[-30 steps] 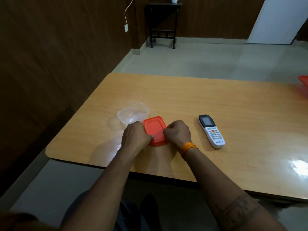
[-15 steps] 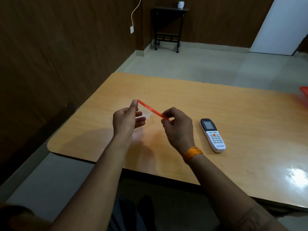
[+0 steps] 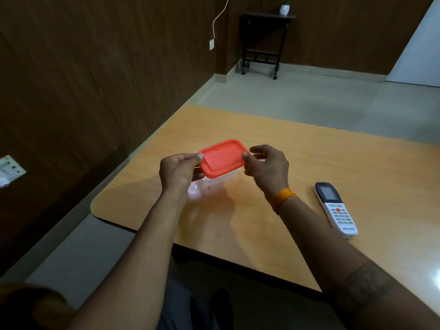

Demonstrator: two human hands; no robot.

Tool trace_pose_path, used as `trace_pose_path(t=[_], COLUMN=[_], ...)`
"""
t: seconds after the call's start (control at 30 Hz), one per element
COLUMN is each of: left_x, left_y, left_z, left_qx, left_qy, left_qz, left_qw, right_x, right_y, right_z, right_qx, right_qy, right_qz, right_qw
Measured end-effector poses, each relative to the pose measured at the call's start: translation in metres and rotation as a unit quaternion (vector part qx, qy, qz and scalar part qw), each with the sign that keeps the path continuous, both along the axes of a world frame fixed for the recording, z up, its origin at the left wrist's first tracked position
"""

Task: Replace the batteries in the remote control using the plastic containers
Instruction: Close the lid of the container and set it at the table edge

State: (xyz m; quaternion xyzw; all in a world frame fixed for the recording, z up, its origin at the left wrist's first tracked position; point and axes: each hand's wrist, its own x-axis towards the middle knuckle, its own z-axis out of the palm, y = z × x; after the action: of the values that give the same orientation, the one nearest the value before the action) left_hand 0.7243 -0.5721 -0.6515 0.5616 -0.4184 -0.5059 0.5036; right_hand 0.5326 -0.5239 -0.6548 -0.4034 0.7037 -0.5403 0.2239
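While both hands grip: the orange lid (image 3: pixel 222 158) is held above the table (image 3: pixel 297 148).
Left hand (image 3: pixel 177 171): pinches the lid's left end.
Right hand (image 3: pixel 267 166): thumb and finger pinch its right end, other fingers loose.
Clear container (image 3: pixel 214 184): under the lid; contents unclear.
Remote control (image 3: pixel 335 209): right of the lid, flat on the table.

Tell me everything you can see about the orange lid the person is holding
The orange lid is a rounded rectangle of smooth, matte-looking plastic with a raised rim around a flat panel. It is off the table, held in the air and tilted, its top toward the camera. The left hand pinches its left end with the thumb on top; the right hand pinches its right end. A clear container shows just beneath it; whether they touch is unclear.
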Motion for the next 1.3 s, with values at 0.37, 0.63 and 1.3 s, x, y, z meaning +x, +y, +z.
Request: trace_pose_path(t=[0.37,0.63,1.3], left_x=[-0.005,-0.009,-0.026], left_y=[-0.026,-0.029,-0.009], left_z=[-0.022,-0.029,-0.018], left_qx=[-0.014,-0.020,-0.014], left_qy=[-0.232,-0.287,-0.319], left_qz=[0.058,0.028,-0.122], left_qw=[0.971,0.957,0.940], right_x=[0.002,0.002,0.038], right_y=[-0.051,-0.048,-0.027], right_z=[-0.006,-0.035,-0.031], right_qx=[0.114,0.118,0.040], right_qy=[-0.006,-0.017,-0.161], right_qz=[-0.006,-0.037,0.009], right_qw=[0.993,0.992,0.986])
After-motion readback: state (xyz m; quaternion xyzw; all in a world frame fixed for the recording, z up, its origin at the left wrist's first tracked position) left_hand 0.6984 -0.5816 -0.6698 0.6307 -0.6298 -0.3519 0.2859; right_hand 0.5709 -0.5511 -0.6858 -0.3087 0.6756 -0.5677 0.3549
